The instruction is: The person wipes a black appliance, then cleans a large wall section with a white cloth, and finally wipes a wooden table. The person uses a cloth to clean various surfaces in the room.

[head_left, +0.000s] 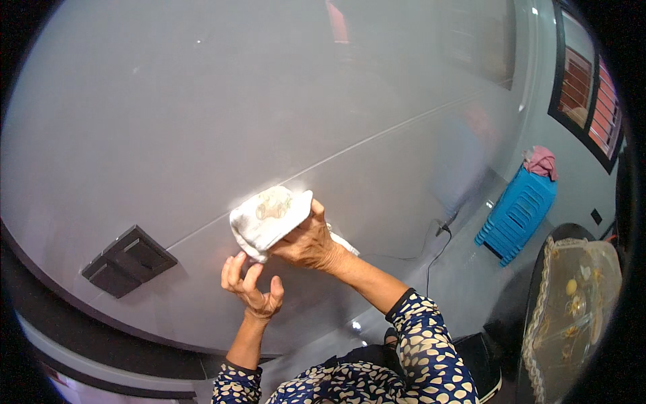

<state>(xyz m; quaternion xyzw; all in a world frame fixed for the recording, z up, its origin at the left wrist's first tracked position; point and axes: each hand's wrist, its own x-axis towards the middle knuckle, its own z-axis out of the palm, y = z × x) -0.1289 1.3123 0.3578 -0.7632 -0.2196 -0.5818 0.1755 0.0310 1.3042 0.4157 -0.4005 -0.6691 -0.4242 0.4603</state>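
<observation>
My right hand (309, 240) is closed around a white cloth (259, 225), folded into a wad with a faded brownish print on it. The cloth is up against the glossy grey wall (168, 121), along a pale seam between panels. Part of the cloth hangs out behind my right wrist. Below its lower corner is my left hand (256, 291), with fingers apart and slightly bent. One fingertip is at or very near the cloth's edge; I cannot tell whether they touch.
A dark double switch plate (130, 261) is mounted on the wall to the left. To the right stand blue plastic stools (519, 212) topped by a pink cloth (540, 163). A black cable (437, 259) runs near the floor. A lace-edged table (579, 316) occupies the lower right, below a barred window (589, 87).
</observation>
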